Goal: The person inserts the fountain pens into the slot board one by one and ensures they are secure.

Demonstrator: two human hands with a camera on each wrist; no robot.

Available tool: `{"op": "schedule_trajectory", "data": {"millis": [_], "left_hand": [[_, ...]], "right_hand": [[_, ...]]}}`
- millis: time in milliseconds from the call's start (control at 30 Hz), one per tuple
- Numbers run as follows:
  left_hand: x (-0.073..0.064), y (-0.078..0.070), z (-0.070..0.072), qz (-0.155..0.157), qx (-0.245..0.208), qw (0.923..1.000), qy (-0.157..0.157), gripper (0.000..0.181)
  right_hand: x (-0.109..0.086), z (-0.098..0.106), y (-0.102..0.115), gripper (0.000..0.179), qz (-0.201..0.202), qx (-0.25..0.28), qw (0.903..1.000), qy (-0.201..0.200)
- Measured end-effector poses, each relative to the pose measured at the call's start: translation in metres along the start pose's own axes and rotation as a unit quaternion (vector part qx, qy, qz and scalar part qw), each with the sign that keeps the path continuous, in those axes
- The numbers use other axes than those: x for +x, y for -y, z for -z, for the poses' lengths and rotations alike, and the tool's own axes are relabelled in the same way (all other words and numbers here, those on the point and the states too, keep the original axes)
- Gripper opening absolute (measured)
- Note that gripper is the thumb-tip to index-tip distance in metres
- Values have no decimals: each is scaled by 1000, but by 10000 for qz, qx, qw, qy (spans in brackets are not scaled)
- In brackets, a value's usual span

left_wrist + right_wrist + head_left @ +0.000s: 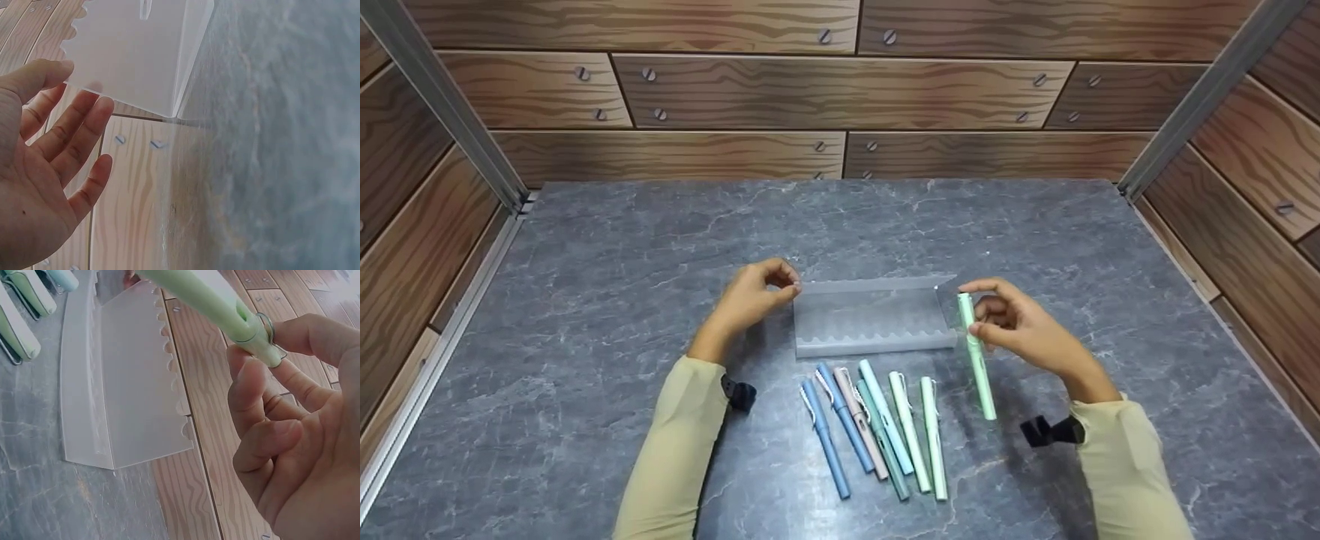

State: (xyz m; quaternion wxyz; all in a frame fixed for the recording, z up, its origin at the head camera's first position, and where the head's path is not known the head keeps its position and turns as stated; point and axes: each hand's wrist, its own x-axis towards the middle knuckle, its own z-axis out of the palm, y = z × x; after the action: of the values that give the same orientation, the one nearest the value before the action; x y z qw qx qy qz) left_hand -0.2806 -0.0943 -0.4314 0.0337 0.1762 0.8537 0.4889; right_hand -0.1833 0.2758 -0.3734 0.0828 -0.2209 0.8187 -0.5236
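A frosted, translucent pen rack [870, 319] with scalloped edges stands in the middle of the table. My left hand [757, 296] pinches its upper left corner; in the left wrist view the thumb [53, 72] lies at the scalloped edge and a fingertip shows dimly through the panel. To the right of the rack my right hand [1016, 322] holds a light green pen [979, 375] near its upper end, the pen slanting down toward the table. The right wrist view shows the fingers around the end of this pen [225, 312] with the wire clip.
In front of the rack several clipped pens lie side by side: blue pens [826, 442], a mauve one [861, 424], a dark green one [889, 457], a pale aqua one [885, 420] and light green ones [933, 442]. Wood-patterned walls [840, 94] enclose the grey marbled table [622, 247].
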Motion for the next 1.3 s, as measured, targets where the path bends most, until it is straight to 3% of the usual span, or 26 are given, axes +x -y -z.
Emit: {"op": "schedule_trajectory", "data": {"millis": [300, 767, 1300], "left_hand": [[-1, -1, 1, -12, -21, 10000, 19, 9], [-1, -1, 1, 22, -44, 10000, 53, 9], [-1, -1, 2, 114, -130, 9997, 155, 10]], "right_hand": [[8, 7, -1, 46, -143, -12, 9997, -183], [26, 14, -10, 47, -44, 108, 9982, -589], [41, 16, -19, 45, -273, -91, 9967, -765]]}}
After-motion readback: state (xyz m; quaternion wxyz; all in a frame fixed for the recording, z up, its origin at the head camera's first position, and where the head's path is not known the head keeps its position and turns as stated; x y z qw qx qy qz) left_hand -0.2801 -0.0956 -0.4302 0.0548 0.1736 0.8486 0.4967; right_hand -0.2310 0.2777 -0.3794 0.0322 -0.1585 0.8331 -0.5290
